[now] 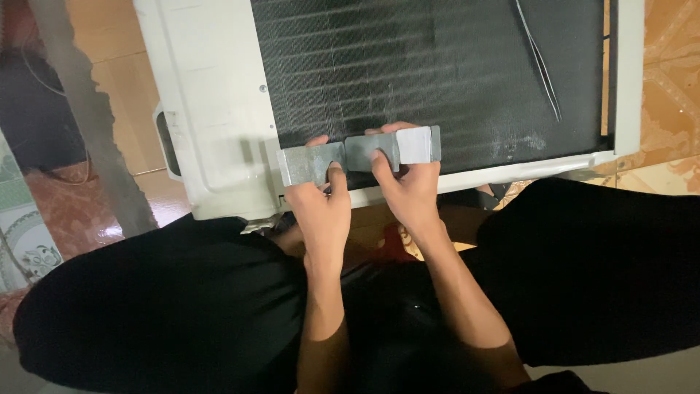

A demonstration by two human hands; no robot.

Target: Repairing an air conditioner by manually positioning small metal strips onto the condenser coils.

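Both of my hands hold a flat grey metal bracket (357, 155) in front of me, level and lengthwise. My left hand (321, 208) grips its left half, thumb pressed on the front face. My right hand (408, 186) grips the right half, thumb on the middle and fingers curled behind. The bracket hangs just over the near edge of a white air-conditioner unit (211, 109) lying on the floor, with its black finned coil (437, 66) facing up.
My knees in black trousers (168, 299) frame the lower view. A thin black cable (539, 66) lies across the coil. Orange patterned floor tiles (671, 80) show at right; a grey metal bar (87, 117) slants at left.
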